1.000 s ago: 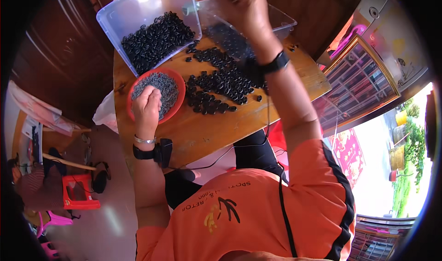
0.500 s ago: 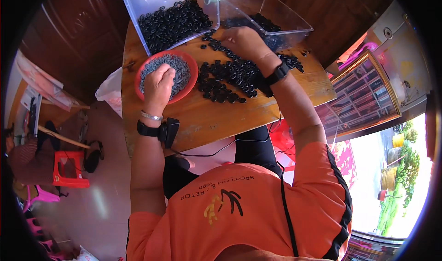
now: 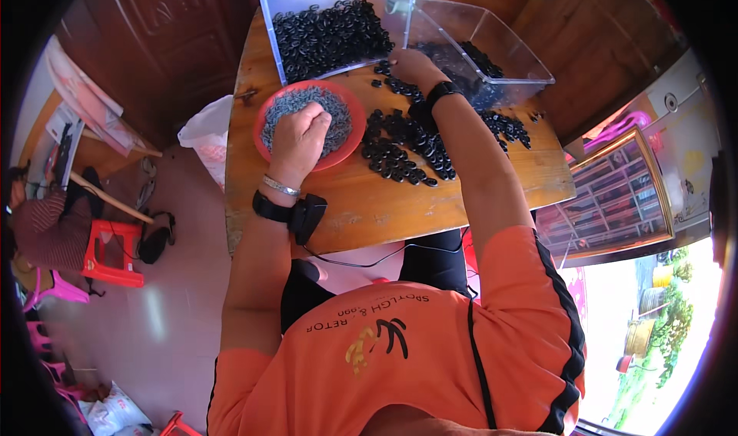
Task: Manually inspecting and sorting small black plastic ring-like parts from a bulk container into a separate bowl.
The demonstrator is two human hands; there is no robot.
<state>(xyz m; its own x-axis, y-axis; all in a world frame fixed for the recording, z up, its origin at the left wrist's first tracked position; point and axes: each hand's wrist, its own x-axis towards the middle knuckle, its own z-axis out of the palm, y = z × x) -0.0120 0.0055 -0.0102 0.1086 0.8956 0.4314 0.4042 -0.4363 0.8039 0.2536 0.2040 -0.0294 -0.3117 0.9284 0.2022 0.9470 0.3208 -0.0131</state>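
Observation:
My left hand is closed, thumb against curled fingers, over a red round bowl full of small grey screw-like pieces. Whatever it grips is too small or hidden to name. My right hand reaches to the far side of the table, its fingers bent together at the front corner of a tipped translucent tub. Any piece in those fingers is hidden. Small black ring-shaped parts fill the tub's lower side. More loose black parts lie spread on the wood between both hands.
A clear plastic bin with black parts stands at the far right of the wooden table. A white bag hangs by the left edge. A cable runs from my left wrist device. A red stool is on the floor.
The view has shifted, so the table sits farther right. My right hand has drawn toward the tipped tub's front corner. My left hand stays closed over the bowl.

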